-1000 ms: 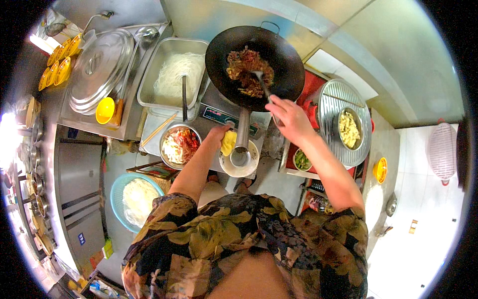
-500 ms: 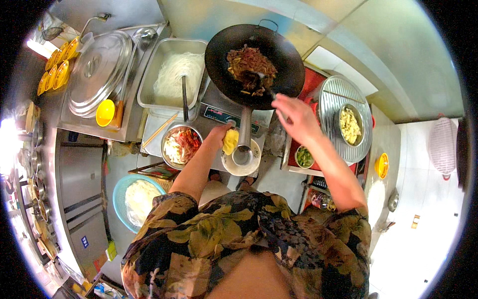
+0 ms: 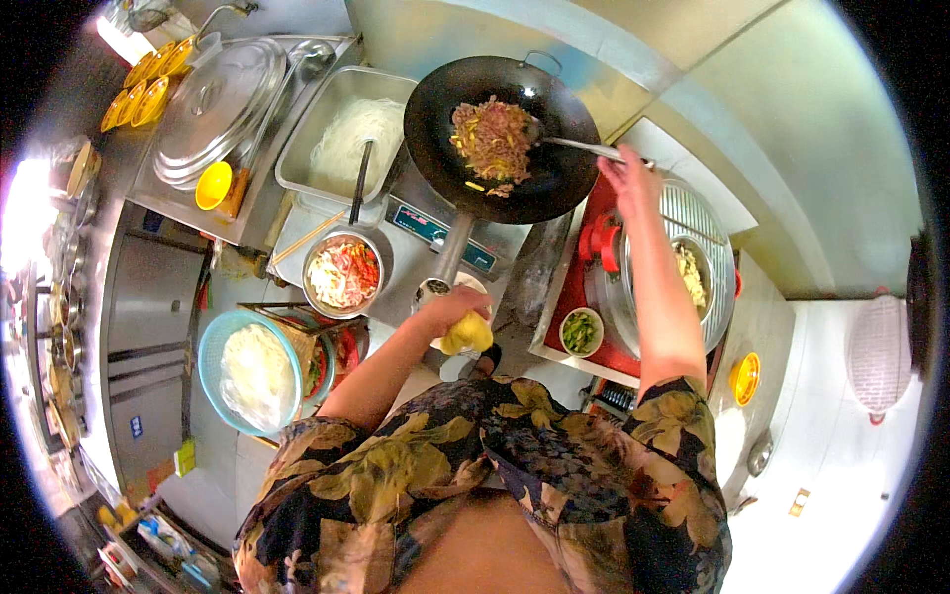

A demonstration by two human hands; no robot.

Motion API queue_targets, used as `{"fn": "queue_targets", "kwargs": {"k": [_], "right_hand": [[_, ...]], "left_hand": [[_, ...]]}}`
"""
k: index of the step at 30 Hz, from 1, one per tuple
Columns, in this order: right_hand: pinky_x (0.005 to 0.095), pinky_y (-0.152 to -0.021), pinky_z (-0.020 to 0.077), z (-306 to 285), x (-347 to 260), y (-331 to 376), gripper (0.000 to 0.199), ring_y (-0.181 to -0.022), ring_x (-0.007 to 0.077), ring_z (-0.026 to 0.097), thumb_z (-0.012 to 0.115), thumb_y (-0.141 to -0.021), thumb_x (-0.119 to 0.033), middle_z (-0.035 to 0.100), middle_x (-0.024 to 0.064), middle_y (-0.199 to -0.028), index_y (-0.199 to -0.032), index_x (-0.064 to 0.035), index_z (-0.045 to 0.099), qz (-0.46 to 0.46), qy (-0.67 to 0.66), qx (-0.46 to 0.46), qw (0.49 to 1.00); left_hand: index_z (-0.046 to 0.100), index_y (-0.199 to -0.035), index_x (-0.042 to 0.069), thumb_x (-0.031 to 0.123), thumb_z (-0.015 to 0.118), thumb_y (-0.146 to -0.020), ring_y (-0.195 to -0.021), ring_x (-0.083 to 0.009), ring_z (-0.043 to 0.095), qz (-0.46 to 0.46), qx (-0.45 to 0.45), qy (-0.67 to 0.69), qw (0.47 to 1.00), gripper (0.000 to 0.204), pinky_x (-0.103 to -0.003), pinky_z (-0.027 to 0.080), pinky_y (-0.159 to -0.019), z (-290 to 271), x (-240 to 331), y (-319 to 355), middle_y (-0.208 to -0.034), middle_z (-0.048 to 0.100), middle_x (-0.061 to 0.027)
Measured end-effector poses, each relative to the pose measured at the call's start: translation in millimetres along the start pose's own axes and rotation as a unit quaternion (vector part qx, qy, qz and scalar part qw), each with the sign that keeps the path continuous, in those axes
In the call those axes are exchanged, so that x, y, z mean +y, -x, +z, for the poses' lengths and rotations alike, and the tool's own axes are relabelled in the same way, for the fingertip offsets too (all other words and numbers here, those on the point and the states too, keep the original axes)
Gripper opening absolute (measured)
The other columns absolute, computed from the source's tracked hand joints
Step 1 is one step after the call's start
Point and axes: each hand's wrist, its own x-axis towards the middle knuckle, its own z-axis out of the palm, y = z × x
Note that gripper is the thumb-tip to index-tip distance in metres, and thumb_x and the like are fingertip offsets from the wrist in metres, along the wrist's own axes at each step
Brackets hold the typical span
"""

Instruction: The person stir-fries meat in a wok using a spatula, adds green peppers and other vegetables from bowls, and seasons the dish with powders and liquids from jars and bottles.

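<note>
Here, one metal utensil [image 3: 582, 146] in one wok [image 3: 559, 109], one yellow cloth [image 3: 467, 335].

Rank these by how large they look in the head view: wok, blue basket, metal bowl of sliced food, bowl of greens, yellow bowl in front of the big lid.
1. Wok
2. Blue basket
3. Metal bowl of sliced food
4. Bowl of greens and yellow bowl: too alike to rank

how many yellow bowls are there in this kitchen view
8 visible: six yellow bowls grouped at upper left, a seventh bowl near the round steel lid, an eighth bowl toward the right. Others may be hidden within the group.
</note>
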Motion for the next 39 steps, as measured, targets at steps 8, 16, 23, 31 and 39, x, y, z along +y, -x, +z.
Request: {"fn": "queue_targets", "kwargs": {"k": [8,16,23,31,39], "right_hand": [[0.034,-0.083,0.0559,11,-38,74,0.023,-0.089,0.0217,0.069,0.068,-0.088,-0.01,0.069,0.0131,-0.105,-0.109,-0.0005,0.068,-0.101,0.294,-0.319,0.895],[0.0423,-0.088,0.0508,-1,-7,63,0.032,-0.102,0.0356,0.063,0.068,-0.079,-0.006,0.064,0.0176,-0.117,-0.11,-0.0071,0.063,-0.466,0.46,-0.444,0.612],[0.0397,-0.077,0.0541,-25,-27,79,0.031,-0.087,0.0344,0.065,0.07,-0.077,-0.001,0.063,0.0189,-0.118,-0.107,-0.0042,0.064,-0.469,0.457,-0.504,0.563],[0.0423,-0.087,0.0511,-9,-6,46,0.048,-0.105,0.0364,0.06,0.068,-0.066,0.005,0.059,0.0204,-0.126,-0.113,-0.0033,0.062,-0.481,0.476,-0.5,0.541],[0.0385,-0.081,0.0535,-37,-38,91,0.036,-0.095,0.0354,0.065,0.071,-0.074,0.0,0.062,0.0207,-0.12,-0.109,-0.0037,0.063,-0.458,0.455,-0.549,0.532]], "left_hand": [[0.052,-0.127,-0.003,0.037,0.066,-0.087,-0.083,-0.0185,0.063,-0.163,0.021,0.096,0.982,0.058,-0.033,0.049,-0.074,101,16,-34,-0.091,0.069,-0.0108],[0.032,-0.144,-0.002,0.031,0.069,-0.087,-0.083,-0.021,0.066,-0.175,0.02,0.098,0.98,0.076,-0.035,0.052,-0.073,158,11,-80,-0.095,0.068,-0.0158],[0.05,-0.131,0.001,0.031,0.072,-0.081,-0.086,-0.0222,0.066,-0.195,0.046,0.077,0.977,0.062,-0.036,0.052,-0.077,172,7,-90,-0.103,0.066,-0.0165],[0.056,-0.126,0.001,0.037,0.072,-0.078,-0.103,-0.0308,0.063,-0.135,0.052,-0.184,0.972,0.061,-0.04,0.049,-0.09,176,-15,-99,-0.113,0.065,-0.0199],[0.059,-0.123,0.003,0.032,0.067,-0.075,-0.112,-0.0355,0.059,-0.145,0.061,-0.233,0.96,0.057,-0.045,0.046,-0.095,185,-37,-106,-0.118,0.062,-0.0215]]}}
